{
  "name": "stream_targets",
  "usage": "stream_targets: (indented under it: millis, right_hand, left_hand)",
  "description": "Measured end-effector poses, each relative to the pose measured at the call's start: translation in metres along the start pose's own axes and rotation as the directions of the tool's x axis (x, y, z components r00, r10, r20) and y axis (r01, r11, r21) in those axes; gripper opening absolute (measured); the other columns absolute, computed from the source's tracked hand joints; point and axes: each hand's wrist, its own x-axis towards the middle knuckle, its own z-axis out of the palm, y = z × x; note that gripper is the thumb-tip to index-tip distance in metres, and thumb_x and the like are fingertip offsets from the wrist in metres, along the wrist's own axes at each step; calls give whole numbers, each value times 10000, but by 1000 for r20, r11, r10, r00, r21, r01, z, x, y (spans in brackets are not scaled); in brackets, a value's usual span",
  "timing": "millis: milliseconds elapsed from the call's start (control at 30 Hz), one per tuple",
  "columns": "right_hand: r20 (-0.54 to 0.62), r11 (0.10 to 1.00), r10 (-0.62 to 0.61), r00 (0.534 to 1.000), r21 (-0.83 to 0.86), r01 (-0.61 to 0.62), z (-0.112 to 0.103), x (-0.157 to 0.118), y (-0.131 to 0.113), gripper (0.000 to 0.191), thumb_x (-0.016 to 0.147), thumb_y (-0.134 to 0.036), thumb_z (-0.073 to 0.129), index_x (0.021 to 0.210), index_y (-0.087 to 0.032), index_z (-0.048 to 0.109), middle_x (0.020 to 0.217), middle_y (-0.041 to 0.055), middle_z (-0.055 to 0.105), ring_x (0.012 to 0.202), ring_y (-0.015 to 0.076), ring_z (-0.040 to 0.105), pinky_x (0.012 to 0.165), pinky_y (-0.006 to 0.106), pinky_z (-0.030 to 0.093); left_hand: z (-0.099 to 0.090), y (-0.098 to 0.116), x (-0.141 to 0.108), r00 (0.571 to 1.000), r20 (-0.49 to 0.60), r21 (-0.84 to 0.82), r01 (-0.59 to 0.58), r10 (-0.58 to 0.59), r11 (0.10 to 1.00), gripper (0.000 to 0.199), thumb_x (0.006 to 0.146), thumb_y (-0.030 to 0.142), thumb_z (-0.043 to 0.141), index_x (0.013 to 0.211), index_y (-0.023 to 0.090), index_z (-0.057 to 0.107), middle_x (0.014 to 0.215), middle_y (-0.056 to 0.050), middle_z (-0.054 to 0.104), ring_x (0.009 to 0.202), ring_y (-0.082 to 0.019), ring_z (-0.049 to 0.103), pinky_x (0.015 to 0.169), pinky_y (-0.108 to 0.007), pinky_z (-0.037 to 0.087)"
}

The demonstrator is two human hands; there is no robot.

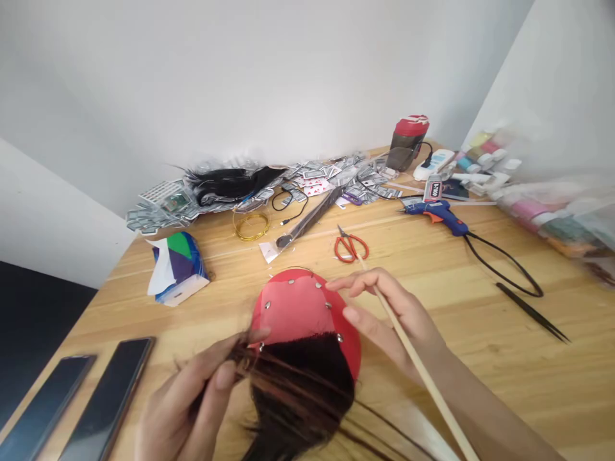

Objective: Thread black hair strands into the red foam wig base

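Note:
A red rounded form (293,306) lies on the table before me, with several small metal studs around a lighter pink panel and dark hair (307,374) over its lower part. My left hand (196,390), at the form's left edge, pinches a lock of dark hair (245,352) whose thin strands stretch right across the form. My right hand (389,307) is at the form's upper right, thumb and fingertips by the studs. A thin wooden stick (418,362) is held in that hand, slanting down to the lower right.
Red-handled scissors (352,246) lie beyond the form. To the right are a blue glue gun (437,214) with its cord and black tweezers (531,310). Two phones (108,403) and a tissue pack (177,269) are left. Playing cards (317,182) and black hair (235,182) line the wall.

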Motion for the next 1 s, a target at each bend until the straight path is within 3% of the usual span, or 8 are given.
stream_targets:
  millis: [100,233,367,567,633,800,900,1000]
  right_hand:
    - [71,1000,21,997,-19,-20,8,-1,-2,233,927,-335,724,926,-261,503,1225,52,734,1202,253,661,1038,421,460]
    - [70,999,52,996,-8,-51,16,0,-7,285,886,-288,744,840,-254,465,1096,44,764,1055,244,702,938,385,500]
    - [-2,994,80,997,79,-80,20,-1,-8,326,864,-264,742,761,-253,434,864,8,757,785,201,705,745,321,539]
    - [-124,997,46,991,65,-38,16,-7,-19,372,843,-249,773,688,-250,435,801,26,752,777,214,716,692,312,566]
    - [-122,996,42,992,77,-33,14,-10,-25,392,858,-252,769,684,-249,418,793,27,746,764,207,711,679,303,568]
    - [-37,958,119,992,269,-105,10,-18,-36,413,878,-255,768,703,-246,394,773,6,704,665,162,633,556,242,513]
    - [28,939,132,991,316,-134,8,-24,-41,411,879,-250,776,703,-244,404,771,11,705,683,167,629,590,253,524]
    - [76,954,68,995,287,-87,7,-30,-49,411,875,-245,779,678,-246,418,748,24,713,667,181,639,596,273,538]
  left_hand:
    - [4,0,6,976,70,89,-210,205,974,209,960,379,628,1093,320,778,871,-10,815,709,-192,766,707,-216,621]
    - [10,-4,8,956,40,129,-293,290,947,220,964,294,617,1134,328,752,955,4,828,797,-179,789,762,-180,606]
    - [20,5,15,946,84,29,-315,312,949,246,973,246,608,1158,347,734,1021,42,829,835,-147,794,767,-136,587]
    - [33,20,40,943,213,-137,-230,256,963,206,965,283,606,1027,275,802,798,-1,799,649,-158,722,574,-167,532]
    - [35,24,48,915,312,-200,-199,254,960,228,994,289,565,1007,270,792,745,11,758,616,-139,675,569,-167,505]
    - [34,32,52,785,528,-257,-216,324,942,282,1044,264,471,999,237,748,790,-4,741,685,-146,687,645,-198,508]
    - [33,33,49,749,534,-263,-294,392,919,284,1042,235,470,918,219,724,768,-11,733,731,-159,720,655,-201,519]
    - [34,29,45,718,504,-302,-374,480,877,220,1031,165,482,966,209,688,923,-23,775,849,-141,750,758,-173,545]
